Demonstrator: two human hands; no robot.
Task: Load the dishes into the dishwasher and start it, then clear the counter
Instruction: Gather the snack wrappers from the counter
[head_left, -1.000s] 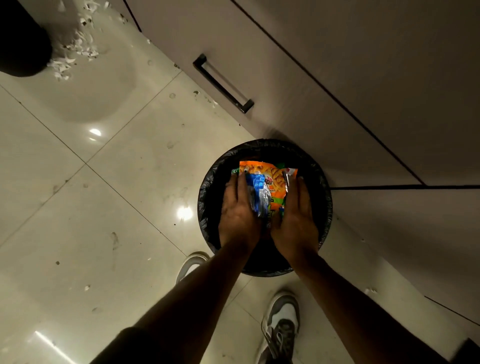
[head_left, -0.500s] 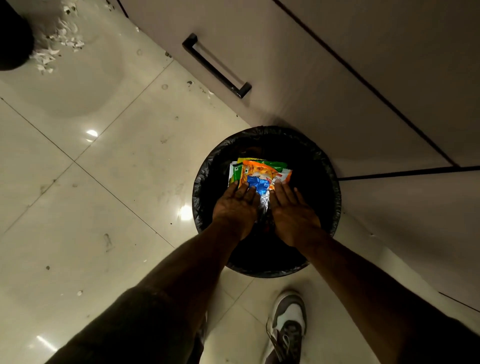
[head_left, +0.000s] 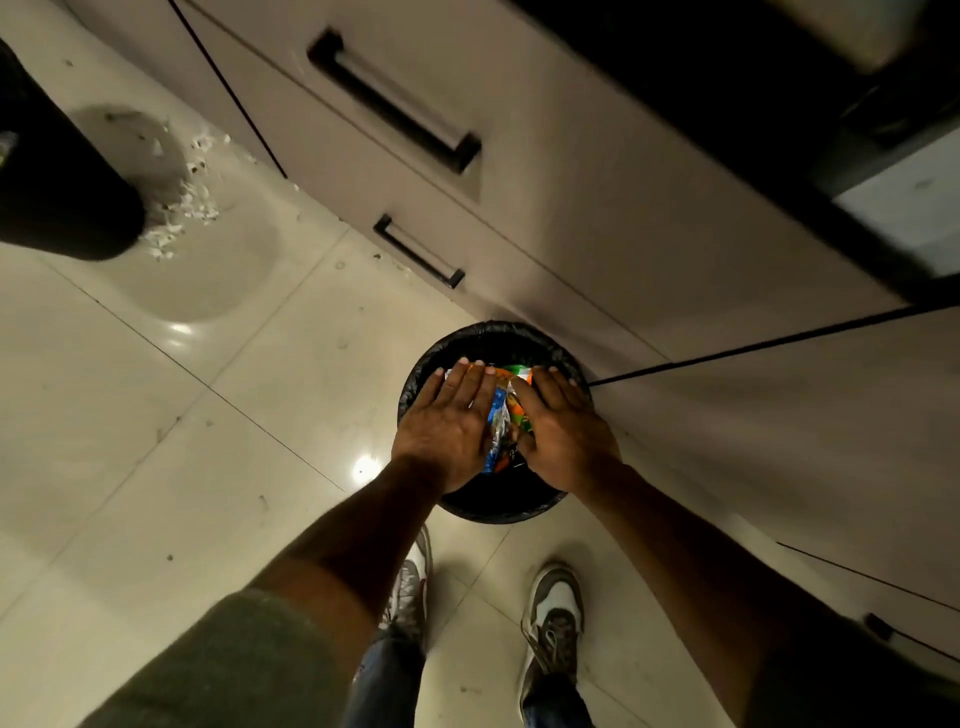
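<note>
A round black bin with a black liner (head_left: 498, 328) stands on the tiled floor against the cabinet base. Crumpled snack wrappers (head_left: 501, 415), orange, blue, green and silver, lie in its mouth. My left hand (head_left: 447, 421) rests flat on the left part of the wrappers, fingers stretched out towards the bin's far rim. My right hand (head_left: 563, 421) lies flat on the right part, fingers also extended. Both palms cover most of the wrappers; only a strip shows between them. No dishes or dishwasher are in view.
Pale drawer fronts with black bar handles (head_left: 395, 104) (head_left: 418, 252) run behind the bin. A second dark bin (head_left: 57, 182) stands at the far left with white scraps (head_left: 182, 202) on the floor beside it. My shoes (head_left: 553, 618) (head_left: 413, 582) stand just before the bin.
My hands went from holding the wrappers by their sides to lying flat on top of them. The view has pulled back and shows more of the drawers and both shoes.
</note>
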